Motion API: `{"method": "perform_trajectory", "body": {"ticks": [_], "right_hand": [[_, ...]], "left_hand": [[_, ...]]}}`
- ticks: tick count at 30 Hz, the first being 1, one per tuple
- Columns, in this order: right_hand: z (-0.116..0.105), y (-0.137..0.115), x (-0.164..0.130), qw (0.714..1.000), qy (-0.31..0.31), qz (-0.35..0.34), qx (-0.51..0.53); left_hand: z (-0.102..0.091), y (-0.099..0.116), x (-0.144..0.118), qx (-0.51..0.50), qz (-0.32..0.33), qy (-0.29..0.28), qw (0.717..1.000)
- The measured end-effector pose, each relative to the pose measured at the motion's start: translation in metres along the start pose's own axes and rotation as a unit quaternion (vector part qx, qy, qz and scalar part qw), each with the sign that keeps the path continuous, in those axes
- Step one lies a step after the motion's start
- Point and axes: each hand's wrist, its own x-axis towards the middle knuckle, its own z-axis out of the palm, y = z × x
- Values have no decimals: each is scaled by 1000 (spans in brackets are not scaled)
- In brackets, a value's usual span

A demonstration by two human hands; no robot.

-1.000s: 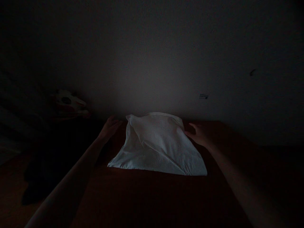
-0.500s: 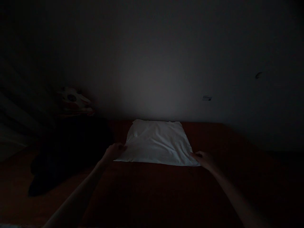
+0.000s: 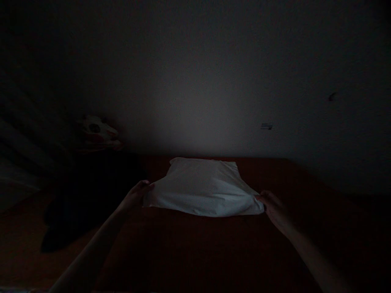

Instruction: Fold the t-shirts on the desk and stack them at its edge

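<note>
Head view, very dim. White cloth [image 3: 201, 185] lies on the table [image 3: 198, 248], far edge near the wall [image 3: 198, 101], near side drawn taut between my hands. My left hand [image 3: 139, 193] pinches its left side; my right hand [image 3: 273, 207] pinches its near right corner. Risks, my judgement: uneven pull could skew the cloth or set creases; a loose pinch could slip.
</note>
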Motion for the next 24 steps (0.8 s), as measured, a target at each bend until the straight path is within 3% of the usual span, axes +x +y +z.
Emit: {"method": "perform_trajectory", "body": {"ticks": [4,8,12,15,20,24], "right_hand": [[-4,-10,-18,997,-35,60,21],[-20,-19,-36,994,-48,72,-65],[-34,-16,-61,980,-149,84,-106],[-30,-12,-73,970,-198,89,-113],[-22,-18,-73,980,-127,52,-143],[-31,-29,-83,977,-75,56,-193]], "left_hand": [[-7,1,-14,81,-8,-42,996],[-24,7,-34,138,63,-9,988],[-53,1,-62,224,44,-75,971],[-63,-13,-70,261,16,-103,960],[-50,-14,-71,179,-15,-104,978],[-50,-5,-84,43,21,27,998]]}}
